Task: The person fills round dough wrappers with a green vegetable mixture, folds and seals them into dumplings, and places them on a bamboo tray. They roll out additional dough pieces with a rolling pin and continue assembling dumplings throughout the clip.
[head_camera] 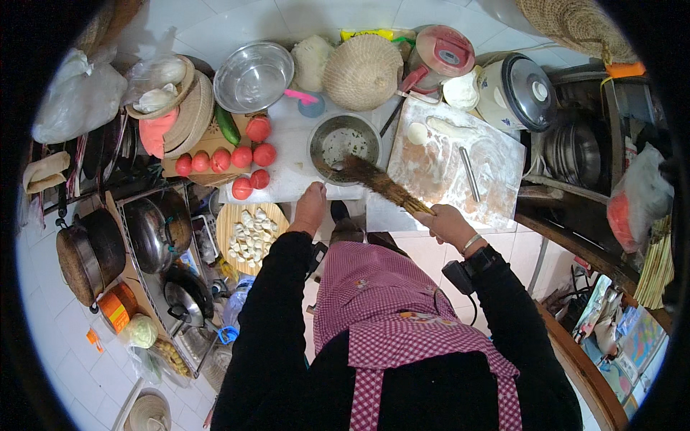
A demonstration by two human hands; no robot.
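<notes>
My left hand [310, 208] holds the thin handle of a metal spoon [337, 166], whose head lies inside the near rim of a steel bowl [317, 127]. Green flecks and pale residue cling to the bowl's inside. In my right hand [452, 226] is a whisk brush [385, 183] with a straw-coloured handle and dark brown bristles. The bristle tips reach over the bowl's near right rim, close to the spoon; whether they touch it I cannot tell. To the right, a floured wooden board [436, 180] carries a steel rolling pin [469, 174], a round dough piece [417, 133] and a longer dough piece [452, 127].
Several tomatoes [220, 160] and a cucumber [227, 125] sit left of the bowl. Below them, a round wooden board [225, 221] bears dumplings [253, 237]. Behind stand a steel basin [253, 78], a woven lid [363, 73], a red-lidded jug [444, 51] and a cooker [501, 91].
</notes>
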